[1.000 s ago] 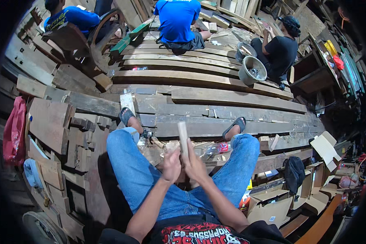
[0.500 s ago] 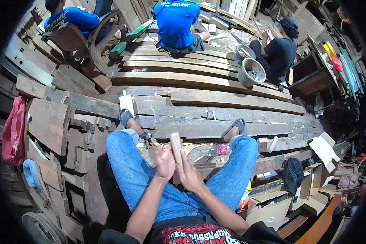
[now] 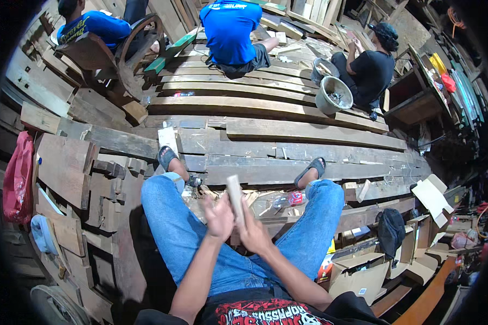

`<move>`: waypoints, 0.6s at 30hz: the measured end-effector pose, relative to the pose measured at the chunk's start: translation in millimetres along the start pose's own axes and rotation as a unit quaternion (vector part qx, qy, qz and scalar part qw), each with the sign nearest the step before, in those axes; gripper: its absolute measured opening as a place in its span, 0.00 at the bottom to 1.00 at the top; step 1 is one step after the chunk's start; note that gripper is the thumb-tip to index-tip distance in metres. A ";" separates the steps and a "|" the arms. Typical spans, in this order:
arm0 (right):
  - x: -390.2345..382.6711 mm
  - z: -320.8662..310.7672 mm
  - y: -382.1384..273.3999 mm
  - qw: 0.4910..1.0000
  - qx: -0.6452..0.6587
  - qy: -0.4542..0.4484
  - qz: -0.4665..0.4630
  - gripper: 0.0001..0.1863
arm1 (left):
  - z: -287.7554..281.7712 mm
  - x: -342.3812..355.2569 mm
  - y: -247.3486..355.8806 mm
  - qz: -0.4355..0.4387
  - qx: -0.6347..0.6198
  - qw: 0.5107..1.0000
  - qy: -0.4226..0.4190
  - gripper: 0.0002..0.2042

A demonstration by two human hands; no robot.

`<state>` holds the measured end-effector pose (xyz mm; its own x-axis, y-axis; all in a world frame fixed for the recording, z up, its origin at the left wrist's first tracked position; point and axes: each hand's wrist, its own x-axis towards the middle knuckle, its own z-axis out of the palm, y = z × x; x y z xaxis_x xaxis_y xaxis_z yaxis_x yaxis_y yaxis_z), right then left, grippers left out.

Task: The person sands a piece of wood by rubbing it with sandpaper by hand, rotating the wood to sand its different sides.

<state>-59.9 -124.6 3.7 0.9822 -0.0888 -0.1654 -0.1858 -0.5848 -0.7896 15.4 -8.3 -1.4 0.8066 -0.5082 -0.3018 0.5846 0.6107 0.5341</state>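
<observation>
Bag (image 3: pixel 19 179), red and limp, at far left against a board (image 3: pixel 64 168). Just below, coil (image 3: pixel 42 234), pale blue, on another board (image 3: pixel 68 234). Higher up, first person in blue (image 3: pixel 95 30), seated at a chair (image 3: pixel 95 54) of dark wood with a curved arm. Then left sandal (image 3: pixel 167 157), dark, on a foot (image 3: pixel 180 169). Jeans (image 3: pixel 171 216), blue, knees wide apart. At the top, second person in blue (image 3: pixel 229 32), back turned, seated on planks (image 3: pixel 238 103). Between the knees, left hand (image 3: pixel 218 220), raised, fingers spread and slightly bent, palm beside the stick (image 3: pixel 234 196); cannot tell whether touching. Stick of pale wood, short and narrow, held up between both hands, upper end bare and leaning slightly left, over a floor strewn with scraps. Right hand (image 3: pixel 253 235) gripping its lower part, fingers along its right side; cannot tell how the thumb lies. Just past the right hand, bottle (image 3: pixel 295 199), clear with a red band, lying on its side. Next, right sandal (image 3: pixel 315 168), dark too, on the other foot (image 3: pixel 308 178). Farther off, bucket (image 3: pixel 325 100), grey, beside a second bucket (image 3: pixel 316 76), then person in black (image 3: pixel 374 76), seated, hands raised. At near right, carton (image 3: pixel 358 279), open at the top; behind it, dark bag (image 3: pixel 390 230). Farthest right, white card (image 3: pixel 431 197), folded, and below it, curved board (image 3: pixel 431 295), orange-brown.
</observation>
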 end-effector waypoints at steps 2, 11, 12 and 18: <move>-3.8 7.1 2.2 0.998 0.015 0.038 -0.041 0.35 | 3.9 6.6 5.2 0.024 0.075 0.997 0.025 0.52; -2.0 5.7 -8.1 0.999 0.000 -0.029 -0.024 0.34 | -6.8 6.5 9.9 0.039 -0.002 0.999 0.003 0.50; 6.5 -4.8 -16.2 0.997 -0.020 -0.065 0.022 0.34 | -7.8 2.4 2.9 0.037 0.014 0.999 0.016 0.49; 0.4 6.4 0.3 1.000 0.003 0.005 -0.020 0.35 | -13.5 7.5 8.7 0.028 0.009 0.999 -0.021 0.48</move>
<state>-59.7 -119.6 -0.4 0.9891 -0.0744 -0.1273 -0.1467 -0.5828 -0.7992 27.7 1.3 -9.6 0.8328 -0.5000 -0.2376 0.5375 0.6276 0.5632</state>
